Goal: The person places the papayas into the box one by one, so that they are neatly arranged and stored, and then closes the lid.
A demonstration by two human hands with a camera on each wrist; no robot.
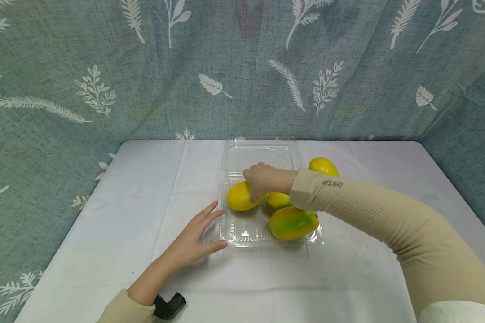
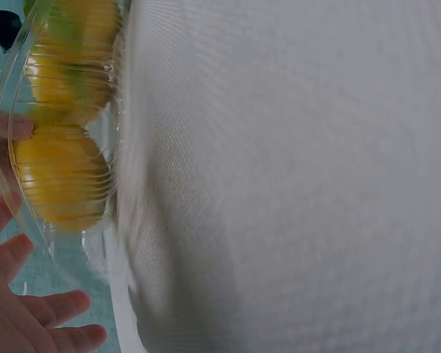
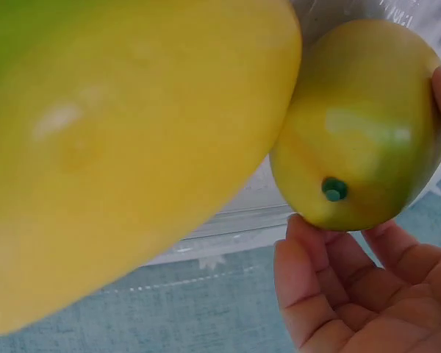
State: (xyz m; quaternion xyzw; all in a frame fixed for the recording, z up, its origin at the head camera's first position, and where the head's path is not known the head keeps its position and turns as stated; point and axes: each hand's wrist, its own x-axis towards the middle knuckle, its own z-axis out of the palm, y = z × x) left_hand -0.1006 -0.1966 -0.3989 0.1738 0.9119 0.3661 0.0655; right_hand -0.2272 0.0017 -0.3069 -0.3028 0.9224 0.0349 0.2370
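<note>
A: Biggest first. What's around you?
B: Blue-green cloth backdrop with white leaf prints [image 1: 242, 89], then the table under a plain white cloth [image 1: 347, 278].
A: Next size down?
B: Clear, rectangular plastic container [image 1: 234, 229] in front of you, its lid [image 1: 262, 157] folded back toward the backdrop.
A: Your hands?
B: Left hand [image 1: 196, 235] has its fingers spread, holding nothing, just beside the container's left edge — contact I can't tell. Your right hand [image 1: 266, 178] grips one fruit, thumb on one side, fingers on the other.
A: Fruits, then?
B: Plump yellow-and-green oval fruit [image 1: 293, 223] at the container's front right. Your gripped one, a smooth yellow oval fruit [image 1: 239, 196], is in the left part of the base. Another yellow oval fruit [image 1: 323, 166] sits outside, beyond your right forearm; a partly hidden yellow-green fruit [image 1: 279, 200] lies under your right wrist.
A: Small bits?
B: Black curved piece [image 1: 169, 306] at your left cuff — then the gripped fruit's dark green stem stub [image 3: 334, 189].
</note>
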